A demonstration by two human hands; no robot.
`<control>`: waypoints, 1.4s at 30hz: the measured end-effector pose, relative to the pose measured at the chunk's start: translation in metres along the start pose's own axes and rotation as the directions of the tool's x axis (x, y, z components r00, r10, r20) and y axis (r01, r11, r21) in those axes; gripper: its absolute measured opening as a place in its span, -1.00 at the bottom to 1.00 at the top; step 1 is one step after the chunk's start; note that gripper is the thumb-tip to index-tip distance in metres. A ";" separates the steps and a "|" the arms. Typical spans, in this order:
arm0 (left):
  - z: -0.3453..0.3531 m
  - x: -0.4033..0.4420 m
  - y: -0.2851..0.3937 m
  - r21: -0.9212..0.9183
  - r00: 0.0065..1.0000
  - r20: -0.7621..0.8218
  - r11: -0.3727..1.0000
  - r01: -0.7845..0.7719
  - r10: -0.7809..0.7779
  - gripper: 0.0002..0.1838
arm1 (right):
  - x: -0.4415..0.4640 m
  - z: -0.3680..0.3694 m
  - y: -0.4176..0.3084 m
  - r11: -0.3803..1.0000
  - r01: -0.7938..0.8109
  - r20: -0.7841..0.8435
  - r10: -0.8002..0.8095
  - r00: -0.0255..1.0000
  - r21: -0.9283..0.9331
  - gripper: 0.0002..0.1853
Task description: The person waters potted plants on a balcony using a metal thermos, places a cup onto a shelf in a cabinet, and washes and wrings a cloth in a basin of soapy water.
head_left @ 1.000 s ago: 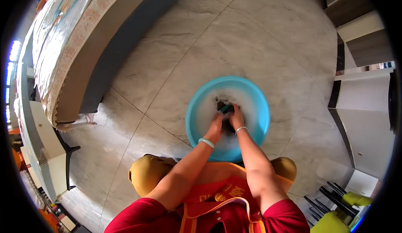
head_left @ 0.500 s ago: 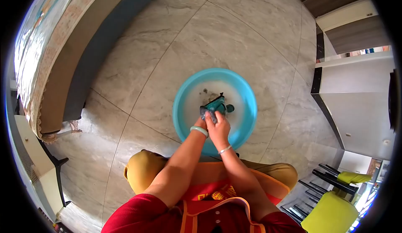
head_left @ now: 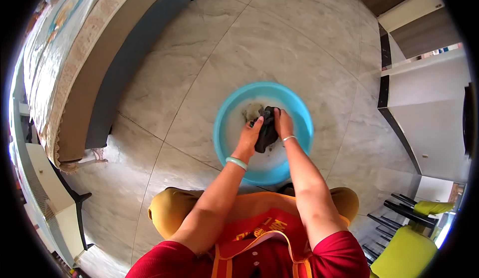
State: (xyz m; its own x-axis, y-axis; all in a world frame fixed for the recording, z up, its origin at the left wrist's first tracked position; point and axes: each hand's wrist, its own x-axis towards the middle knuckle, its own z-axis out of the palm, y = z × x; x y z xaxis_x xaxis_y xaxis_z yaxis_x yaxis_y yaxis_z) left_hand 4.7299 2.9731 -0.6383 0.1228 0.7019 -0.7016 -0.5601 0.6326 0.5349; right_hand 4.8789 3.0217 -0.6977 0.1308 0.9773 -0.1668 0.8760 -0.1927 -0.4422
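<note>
A round light-blue basin point(head_left: 305, 150) stands on the floor in front of my knees, with cloudy, sudsy water point(head_left: 233, 133) in it. Over the water a dark, wet, crumpled cloth point(head_left: 267, 137) is stretched between my two hands. My left hand point(head_left: 248, 137) grips its left side, thumb on top. On the upper right side, the fingers of my right hand point(head_left: 284, 123) are closed round the cloth. Dark bits and greyish foam float behind the cloth. The cloth's exact kind is hidden by its folds.
A bed point(head_left: 75, 98) with a plastic-covered top is on the left. White cabinets point(head_left: 424, 123) line the right side. Lime-green chairs point(head_left: 404, 253) stand at the lower right. Grey tiled floor point(head_left: 199, 93) surrounds the basin.
My hands were close together on a bunched teal and grey cloth. Now they are apart, the right one farther right and higher, with a dark side of the cloth spread between them.
</note>
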 end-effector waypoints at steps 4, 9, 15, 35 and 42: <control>-0.042 0.025 -0.021 0.116 0.968 -0.162 0.978 -0.172 0.190 -0.53 | -0.014 -0.016 0.014 0.998 -0.032 0.039 0.035 0.999 -0.061 -0.60; -0.053 0.038 -0.066 0.238 0.923 -0.284 0.951 -0.196 0.261 -0.36 | -0.051 0.015 0.000 0.887 0.306 0.148 -0.270 0.951 -0.346 -0.44; -0.042 0.042 -0.070 -0.342 0.978 0.046 0.916 0.208 -0.205 -0.17 | -0.064 0.005 -0.046 0.936 -0.010 0.253 -0.085 0.964 0.351 -0.73; -0.003 0.029 -0.045 0.051 0.947 0.054 0.946 -0.320 0.317 -0.70 | 0.019 0.039 0.012 0.955 0.273 0.072 -0.282 0.957 0.116 -0.68; -0.054 0.031 -0.070 0.142 0.983 -0.053 0.976 -0.168 0.177 -0.24 | -0.007 0.082 0.087 0.962 0.046 0.111 -0.078 0.991 0.268 -0.71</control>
State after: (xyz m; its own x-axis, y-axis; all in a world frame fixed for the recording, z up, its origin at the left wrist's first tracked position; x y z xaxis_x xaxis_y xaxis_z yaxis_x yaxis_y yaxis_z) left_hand 4.7282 2.9328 -0.7229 -0.0214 0.7843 -0.6200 -0.4509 0.5460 0.7061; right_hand 4.9155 2.9904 -0.8073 0.0099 0.9735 -0.2286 0.7244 -0.1646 -0.6694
